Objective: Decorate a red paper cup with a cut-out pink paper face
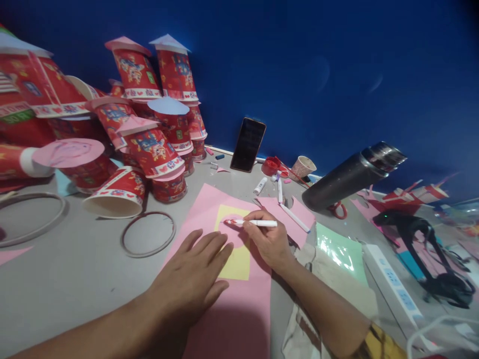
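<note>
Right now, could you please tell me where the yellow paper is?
In the head view, the yellow paper lies near the centre on the pink sheet, with the left hand over its left edge and the right hand at its right.

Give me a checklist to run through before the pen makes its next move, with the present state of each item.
1. White pen held in the right hand: ok, pinched between thumb and fingers.
2. Pen tip placed over the yellow paper: ok.
3. Pen tip touching the yellow paper: cannot tell from this angle.
4. Left hand in place: ok, spread palm down, fingertips over the yellow paper's left side.
5. Yellow paper within the pink sheet: ok, as far as its visible edges show.
6. All cups upright: not ok, a red paper cup lies on its side, though away from the pink sheet.
</note>
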Demonstrator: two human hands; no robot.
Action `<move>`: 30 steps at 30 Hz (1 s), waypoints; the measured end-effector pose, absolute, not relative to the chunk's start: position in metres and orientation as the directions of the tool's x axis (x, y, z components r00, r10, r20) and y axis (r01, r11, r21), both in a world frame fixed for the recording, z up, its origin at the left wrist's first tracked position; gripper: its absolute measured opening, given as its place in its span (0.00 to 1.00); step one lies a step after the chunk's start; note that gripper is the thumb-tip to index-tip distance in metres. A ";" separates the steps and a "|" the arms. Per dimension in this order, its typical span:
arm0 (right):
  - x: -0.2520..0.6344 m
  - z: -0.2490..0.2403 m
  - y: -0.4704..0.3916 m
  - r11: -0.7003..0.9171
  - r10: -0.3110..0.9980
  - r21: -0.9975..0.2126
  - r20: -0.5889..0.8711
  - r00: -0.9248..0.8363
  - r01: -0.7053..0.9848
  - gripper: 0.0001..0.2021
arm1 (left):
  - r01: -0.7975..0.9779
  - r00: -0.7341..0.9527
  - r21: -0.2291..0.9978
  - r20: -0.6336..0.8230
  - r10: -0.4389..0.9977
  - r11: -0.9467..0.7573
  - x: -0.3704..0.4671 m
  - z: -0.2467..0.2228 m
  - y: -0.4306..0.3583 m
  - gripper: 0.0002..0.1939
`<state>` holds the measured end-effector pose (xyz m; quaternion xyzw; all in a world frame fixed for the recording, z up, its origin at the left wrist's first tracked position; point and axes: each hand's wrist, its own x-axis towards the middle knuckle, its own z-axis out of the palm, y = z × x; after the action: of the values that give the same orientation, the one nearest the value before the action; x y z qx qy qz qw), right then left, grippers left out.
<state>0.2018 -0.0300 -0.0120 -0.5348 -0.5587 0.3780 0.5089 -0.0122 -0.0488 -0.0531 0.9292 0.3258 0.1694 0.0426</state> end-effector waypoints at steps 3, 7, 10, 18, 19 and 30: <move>0.203 -0.014 -0.029 0.133 0.986 -0.968 0.152 0.075 0.212 0.09 | 0.592 0.734 0.177 0.283 0.617 -0.786 -0.012 -0.052 -0.048 0.25; 0.203 -0.017 -0.030 0.113 0.991 -0.977 0.125 0.056 0.181 0.09 | 0.594 0.735 0.174 0.280 0.617 -0.786 -0.011 -0.052 -0.048 0.25; 0.202 -0.016 -0.030 0.097 0.993 -0.980 0.108 0.050 0.174 0.09 | 0.594 0.734 0.181 0.277 0.620 -0.784 -0.011 -0.052 -0.048 0.25; 0.203 -0.013 -0.029 0.116 0.987 -0.968 0.137 0.081 0.221 0.10 | 0.594 0.732 0.212 0.258 0.631 -0.776 -0.011 -0.050 -0.048 0.24; 0.203 -0.013 -0.029 0.119 0.986 -0.969 0.141 0.087 0.218 0.10 | 0.592 0.732 0.213 0.261 0.629 -0.777 -0.011 -0.050 -0.048 0.24; 0.205 -0.012 -0.028 0.142 0.981 -0.944 0.173 0.082 0.299 0.09 | 0.595 0.733 0.217 0.248 0.633 -0.774 -0.012 -0.044 -0.049 0.23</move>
<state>0.2047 -0.0280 -0.0125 -0.5525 -0.5793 0.3517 0.4852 -0.0120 -0.0489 -0.0437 0.9288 0.3307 0.1555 0.0616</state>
